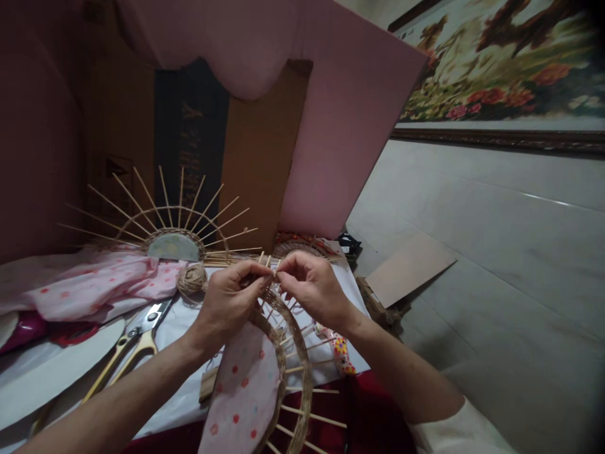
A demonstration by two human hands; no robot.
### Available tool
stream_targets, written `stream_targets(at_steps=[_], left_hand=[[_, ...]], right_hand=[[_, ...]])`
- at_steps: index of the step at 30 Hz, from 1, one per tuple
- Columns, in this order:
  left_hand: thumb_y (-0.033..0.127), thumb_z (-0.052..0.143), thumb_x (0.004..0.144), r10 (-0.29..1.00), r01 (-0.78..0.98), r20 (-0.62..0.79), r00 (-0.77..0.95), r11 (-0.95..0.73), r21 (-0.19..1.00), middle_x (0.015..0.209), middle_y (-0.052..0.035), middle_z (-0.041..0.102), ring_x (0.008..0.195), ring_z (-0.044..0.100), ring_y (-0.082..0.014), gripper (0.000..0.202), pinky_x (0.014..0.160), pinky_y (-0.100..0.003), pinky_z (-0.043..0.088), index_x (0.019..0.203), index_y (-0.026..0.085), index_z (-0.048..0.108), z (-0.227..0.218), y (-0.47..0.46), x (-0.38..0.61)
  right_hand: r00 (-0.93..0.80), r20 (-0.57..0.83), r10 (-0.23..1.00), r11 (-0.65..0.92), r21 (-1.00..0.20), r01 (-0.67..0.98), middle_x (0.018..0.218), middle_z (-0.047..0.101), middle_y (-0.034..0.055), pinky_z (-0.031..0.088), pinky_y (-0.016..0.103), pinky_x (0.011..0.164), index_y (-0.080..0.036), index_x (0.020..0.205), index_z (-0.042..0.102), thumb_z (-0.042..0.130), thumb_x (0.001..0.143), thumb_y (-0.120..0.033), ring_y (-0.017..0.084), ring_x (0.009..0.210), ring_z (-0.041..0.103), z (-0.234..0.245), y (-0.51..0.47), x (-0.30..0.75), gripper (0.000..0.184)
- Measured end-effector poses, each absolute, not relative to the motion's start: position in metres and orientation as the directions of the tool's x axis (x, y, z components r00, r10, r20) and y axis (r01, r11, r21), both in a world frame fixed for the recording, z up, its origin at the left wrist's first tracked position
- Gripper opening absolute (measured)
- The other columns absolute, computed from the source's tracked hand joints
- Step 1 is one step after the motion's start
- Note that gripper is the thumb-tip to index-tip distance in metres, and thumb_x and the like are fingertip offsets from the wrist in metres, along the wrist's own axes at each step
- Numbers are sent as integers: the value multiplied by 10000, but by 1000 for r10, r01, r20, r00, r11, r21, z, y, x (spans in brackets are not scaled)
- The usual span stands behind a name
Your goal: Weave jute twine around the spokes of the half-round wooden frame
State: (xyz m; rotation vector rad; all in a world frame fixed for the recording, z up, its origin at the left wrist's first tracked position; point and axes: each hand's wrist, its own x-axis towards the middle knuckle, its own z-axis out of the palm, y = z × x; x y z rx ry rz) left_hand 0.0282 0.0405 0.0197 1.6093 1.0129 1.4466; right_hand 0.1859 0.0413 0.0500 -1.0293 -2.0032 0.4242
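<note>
My left hand (pixel 231 299) and my right hand (pixel 314 290) meet with their fingertips pinched together at the upper end of a half-round woven piece. They grip thin twine there, though the fingers mostly hide it. The woven piece (pixel 302 353) has twine bands wound over thin sticks that spread outward. Its flat base (pixel 248 384) wears white-pink cloth with red dots and tilts toward me. Just left of my left hand lies a ball of twine (pixel 191 280).
Behind stands another half-round stick frame (pixel 173 247) against a pink-covered cardboard box (pixel 331 126). Large yellow-handled shears (pixel 142 331) lie at left, near dotted cloth (pixel 108 284). A flowered packet (pixel 341 353) is under my right forearm. A tan board (pixel 411 271) leans near the tiled wall.
</note>
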Motion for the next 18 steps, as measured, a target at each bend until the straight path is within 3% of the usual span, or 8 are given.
stream_targets(at_steps=[2, 9, 18], left_hand=[[253, 650, 739, 905, 78, 423, 52, -426, 901, 590, 15, 621, 478, 518, -100, 83, 422, -193, 394, 747, 182, 694, 18, 41, 28], [244, 658, 724, 898, 111, 440, 14, -438, 892, 606, 1, 642, 505, 537, -113, 88, 447, -205, 406, 750, 176, 707, 19, 43, 27], [259, 651, 734, 897, 134, 441, 13, -439, 888, 649, -13, 666, 581, 569, -137, 109, 510, -228, 426, 768, 177, 715, 17, 42, 27]], right_hand=[[-360, 480, 800, 600, -635, 486, 671, 621, -8, 445, 214, 544, -154, 790, 597, 501, 805, -106, 103, 580, 581, 53, 43, 189, 109], [-436, 581, 687, 695, -352, 627, 807, 675, 57, 456, 268, 692, -129, 850, 623, 511, 809, -59, 147, 738, 610, 63, 36, 195, 139], [-541, 545, 641, 686, -90, 722, 771, 645, 65, 409, 273, 667, -137, 854, 599, 447, 885, -159, 164, 714, 578, 58, 36, 189, 157]])
